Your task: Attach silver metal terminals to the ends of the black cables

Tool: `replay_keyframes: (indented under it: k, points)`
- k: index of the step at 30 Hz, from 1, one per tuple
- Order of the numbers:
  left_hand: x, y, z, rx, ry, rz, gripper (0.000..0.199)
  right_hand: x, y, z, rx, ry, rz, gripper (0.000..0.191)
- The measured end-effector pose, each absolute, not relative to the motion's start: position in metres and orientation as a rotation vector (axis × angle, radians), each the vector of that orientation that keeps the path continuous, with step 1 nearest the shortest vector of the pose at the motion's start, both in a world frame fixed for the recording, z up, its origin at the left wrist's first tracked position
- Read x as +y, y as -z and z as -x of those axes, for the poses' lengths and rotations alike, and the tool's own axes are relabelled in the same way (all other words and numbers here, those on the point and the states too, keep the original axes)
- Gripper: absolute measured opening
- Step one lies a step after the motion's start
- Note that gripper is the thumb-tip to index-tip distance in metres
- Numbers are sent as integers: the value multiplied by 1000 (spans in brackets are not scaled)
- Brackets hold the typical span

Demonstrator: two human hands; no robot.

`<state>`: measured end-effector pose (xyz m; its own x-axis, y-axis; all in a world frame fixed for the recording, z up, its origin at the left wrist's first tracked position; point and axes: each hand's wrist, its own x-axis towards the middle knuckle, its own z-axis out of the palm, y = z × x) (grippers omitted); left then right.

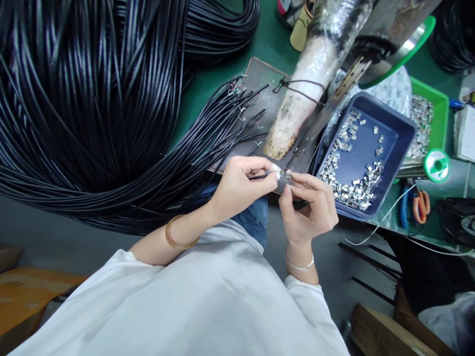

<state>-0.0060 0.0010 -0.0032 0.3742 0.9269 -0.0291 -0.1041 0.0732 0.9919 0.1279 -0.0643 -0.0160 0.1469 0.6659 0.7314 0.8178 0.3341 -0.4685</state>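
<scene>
My left hand [248, 184] pinches the end of a black cable [259, 176] between thumb and forefinger, both fingertips wrapped in white. A small silver metal connector [287, 175] sits at the cable's tip, just beyond those fingers. My right hand [309, 205] is curled at the connector, its forefinger touching the far end; the thumb lies lower, and how the other fingers bear on it is partly hidden. Several more black cables [208, 133] with stripped, coloured wire ends lie beyond my left hand. To the right, a blue tray [399, 133] holds many loose metal connectors [358, 193].
A large bundle of black cable [89, 99] fills the left. A plastic-wrapped tube [304, 89] slants down over a dark board [260, 74]. Behind the blue tray stand a green bin [440, 106] and a solder spool [437, 165]. Orange-handled pliers [421, 206] lie at the right.
</scene>
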Motion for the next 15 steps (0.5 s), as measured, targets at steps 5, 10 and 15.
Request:
replay_keyframes:
  k: [5, 10, 15]
  points:
    - [2, 2, 6, 860, -934, -1288, 12, -63, 15, -127, -1559, 201, 1370, 16]
    - [0, 5, 6, 850, -911, -1312, 12, -67, 18, -131, -1551, 181, 1374, 16]
    - [-1, 4, 5, 858, -909, -1312, 12, -69, 17, -131, -1554, 192, 1401, 16]
